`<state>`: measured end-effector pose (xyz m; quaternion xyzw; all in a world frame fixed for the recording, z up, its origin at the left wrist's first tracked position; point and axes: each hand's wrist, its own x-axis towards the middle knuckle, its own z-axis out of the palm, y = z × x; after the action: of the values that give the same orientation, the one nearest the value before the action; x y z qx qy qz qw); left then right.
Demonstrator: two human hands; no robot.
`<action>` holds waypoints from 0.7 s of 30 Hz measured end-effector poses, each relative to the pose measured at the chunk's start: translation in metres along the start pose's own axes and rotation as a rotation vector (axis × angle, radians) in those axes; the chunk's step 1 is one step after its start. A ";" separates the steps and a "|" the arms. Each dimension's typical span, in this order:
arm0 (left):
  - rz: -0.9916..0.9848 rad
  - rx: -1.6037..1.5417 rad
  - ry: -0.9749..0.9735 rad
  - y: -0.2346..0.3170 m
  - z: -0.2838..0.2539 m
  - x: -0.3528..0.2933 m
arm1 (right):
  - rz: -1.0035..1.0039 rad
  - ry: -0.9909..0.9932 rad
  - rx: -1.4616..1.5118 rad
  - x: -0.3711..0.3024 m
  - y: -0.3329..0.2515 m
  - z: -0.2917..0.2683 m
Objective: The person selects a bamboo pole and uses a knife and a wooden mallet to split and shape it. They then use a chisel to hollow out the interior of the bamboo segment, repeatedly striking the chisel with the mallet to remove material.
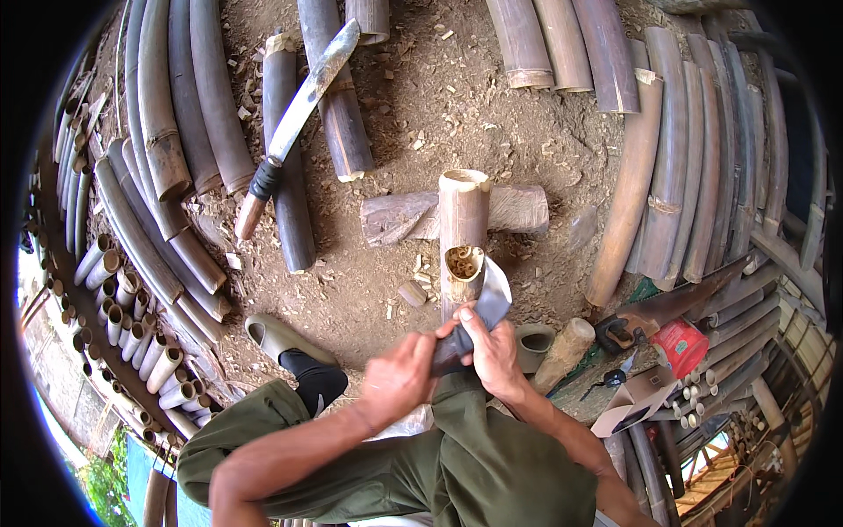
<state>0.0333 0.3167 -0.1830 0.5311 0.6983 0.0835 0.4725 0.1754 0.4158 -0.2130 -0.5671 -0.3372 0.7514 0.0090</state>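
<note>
Both my hands are closed at a knife whose broad metal blade (495, 293) points up and away from me. My left hand (395, 378) grips the rear of its dark handle (451, 346). Closer to the blade, my right hand (496, 356) wraps the handle with the thumb on top. Just left of the blade is a bamboo piece (464, 211), its near end toward my lap. An opening cut in its upper side shows curled shavings (462, 263) inside. Its far part rests across a short log (399, 218) on the ground.
A machete (307, 97) lies across dark bamboo lengths at the far left. Bamboo poles (667, 158) line the right, and stacked tubes (132, 307) fill the left. A handsaw (667, 309), red container (680, 348) and cardboard box (634, 401) sit to my right. Wood chips litter the dirt.
</note>
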 end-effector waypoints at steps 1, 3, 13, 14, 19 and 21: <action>0.109 0.273 0.005 -0.012 -0.023 0.003 | 0.076 -0.081 0.276 -0.001 0.003 0.005; 0.116 0.508 -0.142 -0.007 -0.080 0.013 | 0.207 -0.392 0.819 0.010 0.016 0.007; 0.072 0.185 -0.483 -0.041 -0.093 0.037 | 0.303 -0.337 0.641 0.017 0.008 0.010; 0.052 0.120 -0.426 -0.041 -0.079 0.030 | 0.308 -0.295 0.562 0.014 0.005 0.007; 0.206 0.087 -0.068 -0.038 -0.034 0.010 | 0.185 -0.187 0.320 -0.013 0.004 -0.005; 0.258 0.214 -0.030 -0.033 -0.054 0.018 | 0.176 -0.251 0.481 -0.011 0.000 -0.003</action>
<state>-0.0289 0.3387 -0.1841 0.6647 0.6222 0.0606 0.4090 0.1818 0.4130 -0.2044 -0.4783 -0.0970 0.8721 0.0360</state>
